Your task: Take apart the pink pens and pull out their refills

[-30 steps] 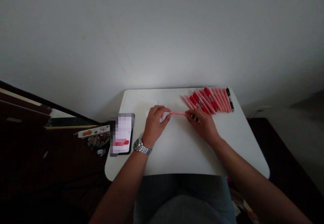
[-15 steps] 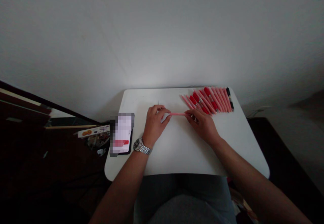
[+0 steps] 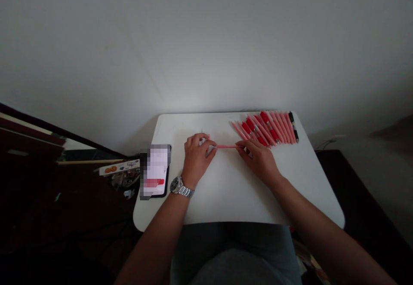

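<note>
Both hands hold one thin pink pen (image 3: 227, 146) level just above the small white table (image 3: 226, 190). My left hand (image 3: 196, 158), with a metal watch on its wrist, pinches the pen's left end. My right hand (image 3: 260, 160) pinches the right end. A row of several pink and red pens (image 3: 266, 128) lies fanned out at the table's far right, just beyond my right hand, with one black pen (image 3: 293, 125) at its right edge.
A phone (image 3: 155, 170) lies at the table's left edge. Left of the table, in the dark, are a flat packet (image 3: 119, 167) and clutter. A pale wall rises behind the table. My lap is under the near edge.
The pink pen and both hands have dropped slightly toward the table. Otherwise the scene is the same.
</note>
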### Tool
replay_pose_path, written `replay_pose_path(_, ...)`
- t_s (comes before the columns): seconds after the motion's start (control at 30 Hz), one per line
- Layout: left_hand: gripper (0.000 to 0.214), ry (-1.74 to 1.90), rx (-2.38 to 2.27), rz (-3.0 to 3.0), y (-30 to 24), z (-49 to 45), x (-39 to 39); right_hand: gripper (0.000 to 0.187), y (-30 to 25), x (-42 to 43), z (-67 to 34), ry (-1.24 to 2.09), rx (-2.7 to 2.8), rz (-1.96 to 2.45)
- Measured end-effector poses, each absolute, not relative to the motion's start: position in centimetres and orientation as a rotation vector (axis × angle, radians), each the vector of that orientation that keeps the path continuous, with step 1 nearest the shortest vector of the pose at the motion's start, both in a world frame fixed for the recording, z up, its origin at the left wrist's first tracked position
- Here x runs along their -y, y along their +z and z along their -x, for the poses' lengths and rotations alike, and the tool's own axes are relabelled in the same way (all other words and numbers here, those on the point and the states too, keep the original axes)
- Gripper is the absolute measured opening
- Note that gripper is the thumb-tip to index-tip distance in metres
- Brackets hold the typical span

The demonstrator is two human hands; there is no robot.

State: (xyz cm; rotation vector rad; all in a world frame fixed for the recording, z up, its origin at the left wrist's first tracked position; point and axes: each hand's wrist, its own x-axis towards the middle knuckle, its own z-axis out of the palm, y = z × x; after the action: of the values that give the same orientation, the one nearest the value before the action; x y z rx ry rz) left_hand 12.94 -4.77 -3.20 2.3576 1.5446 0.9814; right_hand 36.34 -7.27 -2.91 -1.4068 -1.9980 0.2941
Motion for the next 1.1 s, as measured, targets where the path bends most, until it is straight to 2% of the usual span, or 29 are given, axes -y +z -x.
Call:
replay_pose_path(0.4, 0.010, 0.847, -1.628, -2.367, -2.79, -13.14, 5.05, 0.020, -3.05, 7.37, -36.43, 0.215, 2.039, 1.422)
replay_pose_path(1.1, 0.008, 0.833, -1.642, -2.353, -2.64, -13.22, 5.06, 0.021, -3.12, 7.42, -36.46, 0.142, 2.060, 1.436)
